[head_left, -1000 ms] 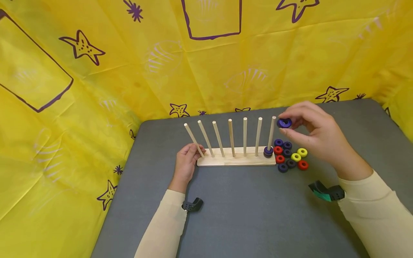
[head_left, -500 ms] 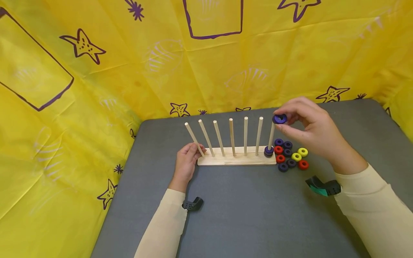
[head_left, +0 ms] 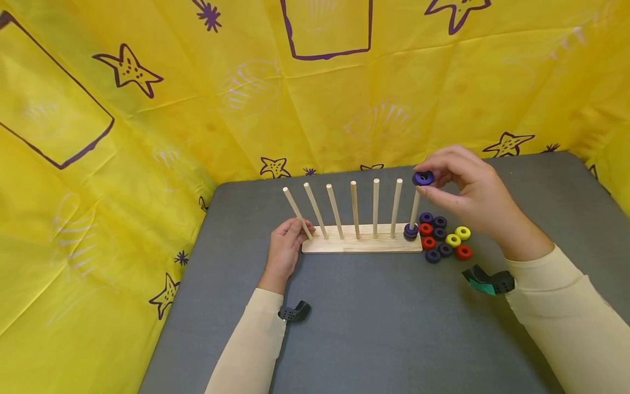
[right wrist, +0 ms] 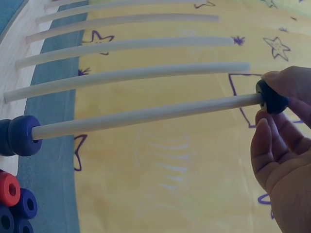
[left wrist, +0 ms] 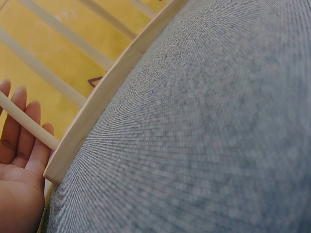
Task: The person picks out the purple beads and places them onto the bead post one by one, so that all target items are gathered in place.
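A wooden peg stand (head_left: 361, 246) with a row of upright pegs rests on the grey table. Two dark purple rings (head_left: 410, 232) are stacked at the foot of its rightmost peg. My right hand (head_left: 467, 191) pinches another purple ring (head_left: 423, 178) between thumb and fingers at the top of that peg. In the right wrist view this ring (right wrist: 272, 99) meets the peg's tip; how far it is threaded I cannot tell. My left hand (head_left: 285, 243) is at the stand's left end, its loosely extended fingers (left wrist: 36, 114) behind the leftmost peg (left wrist: 29, 124).
Several loose rings lie by the stand's right end: red (head_left: 464, 252), yellow (head_left: 462, 233) and dark blue or purple (head_left: 433, 255). A yellow patterned cloth (head_left: 315, 109) hangs behind and to the left of the table (head_left: 364, 328). Each wrist wears a dark strap (head_left: 294, 312).
My right hand has moved left with the purple ring, from beside the rightmost peg to over its tip. The left hand and the stand have stayed in place.
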A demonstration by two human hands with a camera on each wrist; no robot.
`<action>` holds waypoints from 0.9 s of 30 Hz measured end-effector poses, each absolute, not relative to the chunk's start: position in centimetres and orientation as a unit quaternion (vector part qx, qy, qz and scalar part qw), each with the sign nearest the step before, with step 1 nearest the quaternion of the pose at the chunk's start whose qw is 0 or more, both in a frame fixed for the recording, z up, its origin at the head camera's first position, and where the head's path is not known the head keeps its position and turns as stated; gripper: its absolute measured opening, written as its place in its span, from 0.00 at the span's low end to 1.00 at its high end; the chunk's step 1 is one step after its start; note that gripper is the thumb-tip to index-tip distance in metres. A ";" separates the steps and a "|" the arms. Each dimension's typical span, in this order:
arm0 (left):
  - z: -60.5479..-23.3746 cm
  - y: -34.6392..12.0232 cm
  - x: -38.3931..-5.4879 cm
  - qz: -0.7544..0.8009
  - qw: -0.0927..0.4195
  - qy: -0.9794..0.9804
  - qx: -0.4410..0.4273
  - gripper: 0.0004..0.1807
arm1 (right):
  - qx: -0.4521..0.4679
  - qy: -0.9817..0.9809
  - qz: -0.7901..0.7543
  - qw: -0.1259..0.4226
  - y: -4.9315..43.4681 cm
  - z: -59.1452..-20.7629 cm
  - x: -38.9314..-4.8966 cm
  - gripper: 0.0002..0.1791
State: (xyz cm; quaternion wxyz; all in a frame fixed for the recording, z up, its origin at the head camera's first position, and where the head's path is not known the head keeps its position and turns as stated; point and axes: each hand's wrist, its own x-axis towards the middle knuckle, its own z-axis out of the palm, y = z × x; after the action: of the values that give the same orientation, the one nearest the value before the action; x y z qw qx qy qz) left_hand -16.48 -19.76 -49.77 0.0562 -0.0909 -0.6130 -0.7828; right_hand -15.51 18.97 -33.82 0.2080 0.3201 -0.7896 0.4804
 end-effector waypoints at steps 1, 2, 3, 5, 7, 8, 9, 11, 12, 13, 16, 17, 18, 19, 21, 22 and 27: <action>-49.8 -19.8 -16.5 -0.782 0.057 -0.613 -0.092 0.19 | 0.318 -0.790 0.481 0.206 18.9 -33.9 -15.5 0.23; -49.8 -19.8 -16.5 -0.782 0.057 -0.614 -0.092 0.19 | 0.317 -0.792 0.480 0.206 18.9 -33.9 -15.6 0.24; -49.8 -19.7 -16.5 -0.782 0.057 -0.614 -0.093 0.19 | 0.315 -0.792 0.480 0.205 18.9 -34.0 -15.6 0.24; -49.8 -19.7 -16.5 -0.781 0.057 -0.615 -0.093 0.19 | 0.313 -0.794 0.480 0.203 18.8 -34.1 -15.7 0.24; -49.8 -19.8 -16.5 -0.781 0.056 -0.615 -0.094 0.18 | 0.310 -0.796 0.479 0.202 18.9 -34.2 -15.7 0.24; -49.8 -19.8 -16.6 -0.781 0.056 -0.615 -0.094 0.18 | 0.308 -0.797 0.479 0.202 18.9 -34.3 -15.8 0.24; -49.8 -19.8 -16.6 -0.781 0.056 -0.614 -0.095 0.18 | 0.306 -0.798 0.479 0.200 18.9 -34.3 -15.8 0.23; -49.9 -19.8 -16.7 -0.782 0.057 -0.613 -0.095 0.17 | 0.302 -0.800 0.479 0.199 18.9 -34.5 -15.8 0.23; -49.9 -19.8 -16.7 -0.782 0.058 -0.613 -0.095 0.17 | 0.300 -0.801 0.479 0.197 18.9 -34.6 -15.8 0.23; -50.0 -19.8 -16.7 -0.782 0.058 -0.613 -0.095 0.17 | 0.299 -0.802 0.479 0.196 18.9 -34.7 -15.8 0.23; -50.0 -19.8 -16.7 -0.782 0.057 -0.614 -0.095 0.18 | 0.298 -0.802 0.480 0.196 19.0 -35.0 -15.7 0.22; -50.0 -19.8 -16.6 -0.781 0.057 -0.614 -0.095 0.18 | 0.299 -0.800 0.481 0.196 19.0 -35.1 -15.7 0.22; -49.9 -19.8 -16.6 -0.782 0.056 -0.614 -0.094 0.18 | 0.299 -0.799 0.483 0.196 19.0 -35.2 -15.7 0.22; -49.9 -19.8 -16.6 -0.782 0.056 -0.613 -0.094 0.18 | 0.299 -0.798 0.485 0.196 19.0 -35.3 -15.7 0.22; -49.8 -19.7 -16.6 -0.782 0.056 -0.614 -0.094 0.18 | 0.298 -0.797 0.487 0.196 19.1 -35.4 -15.7 0.23; -49.8 -19.7 -16.6 -0.782 0.056 -0.614 -0.094 0.19 | 0.297 -0.798 0.487 0.196 19.1 -35.5 -15.8 0.23; -49.8 -19.7 -16.6 -0.779 0.057 -0.617 -0.094 0.21 | 0.297 -0.799 0.483 0.199 19.3 -35.7 -15.7 0.24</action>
State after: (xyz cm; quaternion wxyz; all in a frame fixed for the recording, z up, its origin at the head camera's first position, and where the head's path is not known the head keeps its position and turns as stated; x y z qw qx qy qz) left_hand -16.64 -19.74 -49.79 0.0568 -0.0937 -0.6169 -0.7794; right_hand -15.74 19.29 -35.72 0.1991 0.2971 -0.7990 0.4835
